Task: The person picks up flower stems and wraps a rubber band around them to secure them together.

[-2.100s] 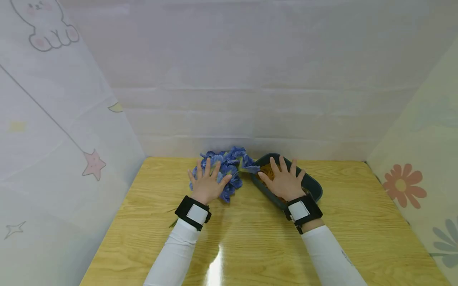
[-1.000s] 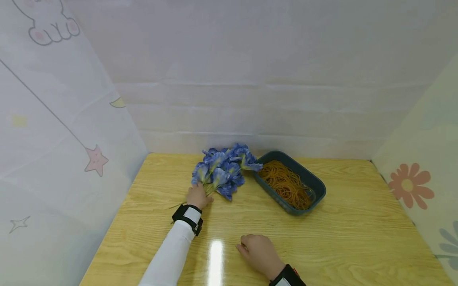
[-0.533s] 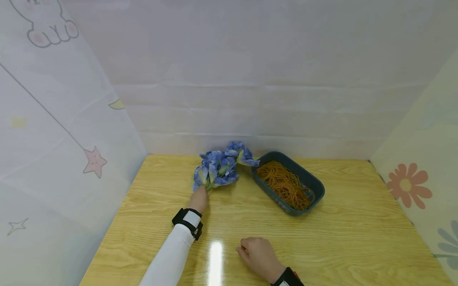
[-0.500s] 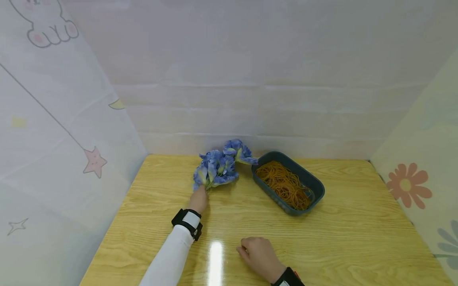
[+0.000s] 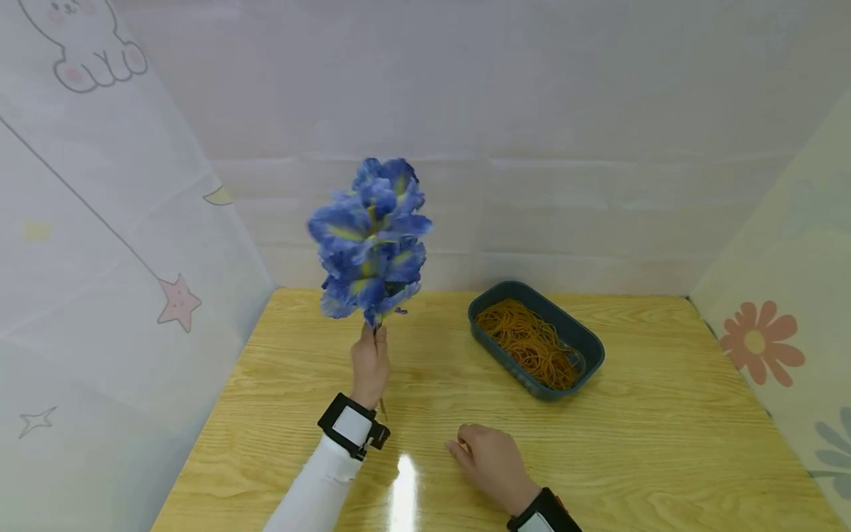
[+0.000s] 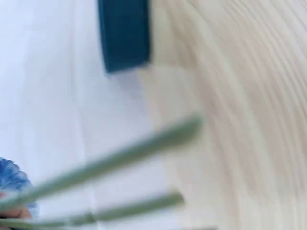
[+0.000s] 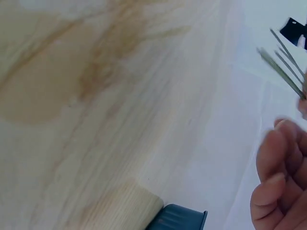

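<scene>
Head view: the left hand (image 5: 369,366) is gripping the blue flowers (image 5: 372,236), which are rising above it; the right hand (image 5: 495,465) is curling loosely, well apart. Left wrist: green stems (image 6: 108,165) are jutting from the grip. Right wrist: they are showing beyond the right hand.

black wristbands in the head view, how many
2: the left wristband, below the left hand holding blue flowers; the right wristband, below the right hand, partly cut off by the bottom edge.

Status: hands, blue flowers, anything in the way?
Left hand grips ruffled blue flowers by green stems, held above yellow wood-grain table. Right hand loosely curled, holding nothing visible. Dark teal rectangular tub stands apart, not blocking.
</scene>
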### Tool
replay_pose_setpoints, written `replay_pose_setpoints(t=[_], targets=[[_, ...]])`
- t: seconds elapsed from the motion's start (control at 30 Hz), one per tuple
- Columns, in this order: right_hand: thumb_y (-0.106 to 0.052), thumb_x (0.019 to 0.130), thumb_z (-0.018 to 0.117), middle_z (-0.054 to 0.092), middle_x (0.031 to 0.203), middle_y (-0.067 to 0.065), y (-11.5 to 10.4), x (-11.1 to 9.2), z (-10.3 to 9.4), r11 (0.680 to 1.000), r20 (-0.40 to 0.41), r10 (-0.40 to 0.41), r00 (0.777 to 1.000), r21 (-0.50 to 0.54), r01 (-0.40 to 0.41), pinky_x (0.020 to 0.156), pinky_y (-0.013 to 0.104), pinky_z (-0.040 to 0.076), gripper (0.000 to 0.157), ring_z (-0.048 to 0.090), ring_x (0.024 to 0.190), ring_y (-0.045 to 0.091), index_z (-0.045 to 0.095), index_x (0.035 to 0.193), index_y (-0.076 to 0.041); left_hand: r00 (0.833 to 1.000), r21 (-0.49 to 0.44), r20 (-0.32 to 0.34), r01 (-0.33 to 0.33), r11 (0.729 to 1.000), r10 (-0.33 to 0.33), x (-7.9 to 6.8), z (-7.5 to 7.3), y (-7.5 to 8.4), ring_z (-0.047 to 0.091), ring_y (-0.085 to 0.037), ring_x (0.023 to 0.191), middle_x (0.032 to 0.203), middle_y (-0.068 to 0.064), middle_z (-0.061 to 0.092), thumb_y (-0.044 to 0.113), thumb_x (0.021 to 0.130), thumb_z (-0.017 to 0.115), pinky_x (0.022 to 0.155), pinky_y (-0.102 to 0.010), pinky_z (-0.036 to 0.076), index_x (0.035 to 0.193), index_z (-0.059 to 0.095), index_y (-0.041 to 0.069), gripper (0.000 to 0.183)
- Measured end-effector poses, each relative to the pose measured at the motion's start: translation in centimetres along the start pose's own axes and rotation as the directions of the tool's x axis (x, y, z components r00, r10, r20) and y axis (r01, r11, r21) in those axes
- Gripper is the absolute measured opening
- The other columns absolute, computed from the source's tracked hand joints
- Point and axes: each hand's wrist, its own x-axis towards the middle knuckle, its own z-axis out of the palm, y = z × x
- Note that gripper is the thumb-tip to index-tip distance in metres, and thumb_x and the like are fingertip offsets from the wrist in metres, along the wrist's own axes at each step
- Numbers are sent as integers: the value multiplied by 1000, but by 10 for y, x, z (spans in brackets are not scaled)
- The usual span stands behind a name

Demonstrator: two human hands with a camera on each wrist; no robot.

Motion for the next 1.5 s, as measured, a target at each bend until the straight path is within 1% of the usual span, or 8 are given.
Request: replay_pose_setpoints(t=[0.1,0.27,0.47,0.67,0.83,0.93,1.27,1.5], targets=[[-32,91,59,61,81,-4,-3,2,-4,997,-71,40,997,62,-36,57,22,44,24,55,66,5,63,98,-10,995,-266,-82,-75,961,55,-8,4,25,20,-6,45,56,-2,26,10,103,28,46,-24,23,74,33,-1,32],[-29,92,57,52,129,15,-10,5,-12,979,-129,24,991,205,3,88,44,48,53,55,116,28,39,136,-4,981,-557,-154,-181,810,114,-25,15,60,21,-12,43,56,-8,25,5,102,18,43,-25,24,75,28,-6,31],[-22,94,54,30,148,18,-19,6,-15,937,-59,-30,998,345,48,99,52,38,69,33,135,33,13,148,-8,993,-718,-93,-119,685,75,-49,28,83,20,-15,42,54,-8,22,15,103,15,42,-28,24,73,25,-6,38],[-17,97,47,39,143,20,-24,3,-13,930,-53,-51,997,361,67,96,47,42,54,44,128,30,25,142,4,996,-804,-72,-89,588,53,-58,33,91,20,-17,42,55,-7,20,18,103,15,42,-35,21,72,21,-5,39],[-10,96,48,58,115,7,-23,2,-10,941,-138,-72,988,318,112,80,31,51,34,60,99,13,44,127,3,992,-817,-91,-121,564,82,-60,33,93,19,-17,41,54,-5,19,14,103,13,41,-32,20,71,19,-5,37],[-8,95,49,55,95,-4,-22,2,-8,942,-175,-87,981,305,138,66,20,45,24,51,78,0,49,118,-2,996,-817,-85,-89,570,34,-62,33,93,21,-15,42,55,-4,20,19,103,15,41,-33,20,73,20,-4,39],[-7,94,52,36,70,-14,-31,-2,-2,960,-194,-9,981,273,62,49,13,31,10,30,56,-6,52,104,-3,991,-821,-113,-54,569,-69,-64,37,94,21,-11,42,55,-3,20,24,103,19,41,-33,19,74,21,-1,39],[-5,94,51,24,63,-18,-25,-5,-1,962,-259,-66,964,241,131,45,7,20,2,17,52,-10,52,92,-7,999,-844,47,30,535,18,-66,25,93,21,-19,41,53,-5,23,18,104,14,42,-32,23,74,22,-5,38]])
